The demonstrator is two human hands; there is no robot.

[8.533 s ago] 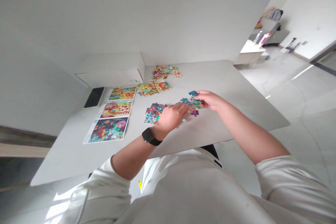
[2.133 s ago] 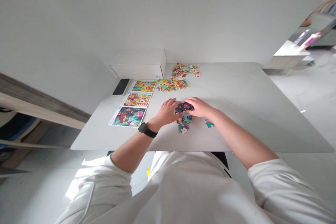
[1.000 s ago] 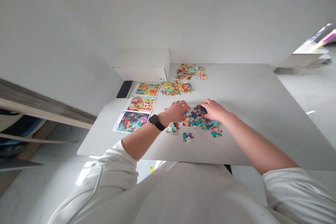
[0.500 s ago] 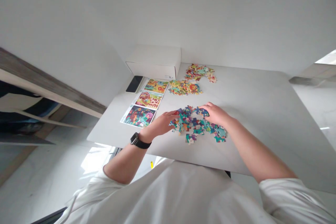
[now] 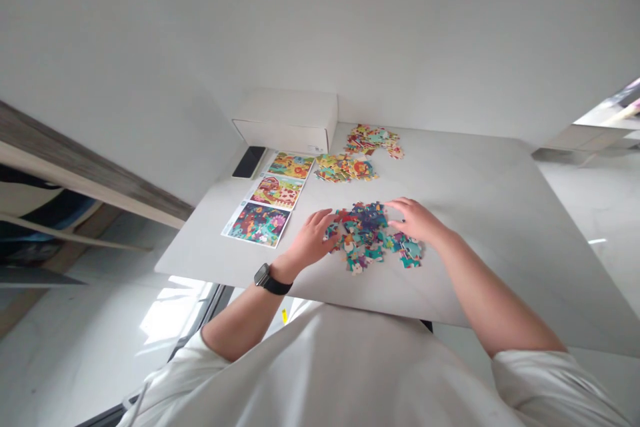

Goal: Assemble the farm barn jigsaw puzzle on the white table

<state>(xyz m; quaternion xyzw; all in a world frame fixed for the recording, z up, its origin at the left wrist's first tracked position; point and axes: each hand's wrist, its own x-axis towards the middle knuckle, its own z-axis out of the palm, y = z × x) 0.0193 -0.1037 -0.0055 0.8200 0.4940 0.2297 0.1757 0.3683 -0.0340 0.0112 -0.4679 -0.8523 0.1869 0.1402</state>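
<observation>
Picture cards [image 5: 257, 223] lay far left on the table [image 5: 480, 213], next to a white box [image 5: 285, 121] whose contents weren't visible. Left hand [image 5: 313, 240] lay flat and open, gripping nothing, touching the teal-blue piece pile [image 5: 367, 233]: all loose, nothing visibly joined. The yellow pile [image 5: 346, 168] and red pile [image 5: 374, 137] sat untouched behind it, and the right hand [image 5: 417, 221] was likewise flat and empty on the pile's right edge.
</observation>
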